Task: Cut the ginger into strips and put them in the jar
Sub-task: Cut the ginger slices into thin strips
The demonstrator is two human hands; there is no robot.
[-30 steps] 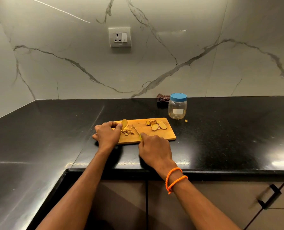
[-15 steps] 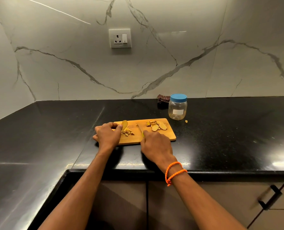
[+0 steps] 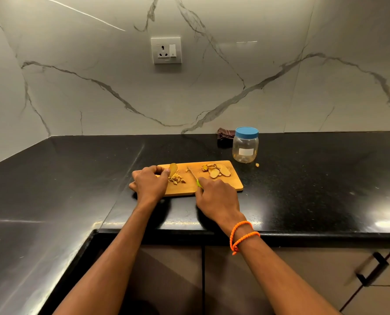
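Head view: the knife (image 3: 192, 175) has swung away from the strips. A second ago its blade lay against the small heap of cut strips (image 3: 177, 179); now it points up the board (image 3: 235, 185) into the bare gap between that heap and the uncut slices (image 3: 216, 171). The right hand (image 3: 216, 198) has its grip clenched round the green handle, with the slices just beyond and to the right of it. The left hand (image 3: 149, 184) pinches one ginger slice (image 3: 173, 169) upright at the board's far left corner, the strips lying just right of that grip; this hold looks unchanged from both earlier frames. I judge one cutting stroke finished and the blade repositioning, either for the pinched slice or for a fresh one. The jar (image 3: 245, 145) stands on the desk (image 3: 326, 178) beyond the right grip, its blue lid on, with no strips visible in it.
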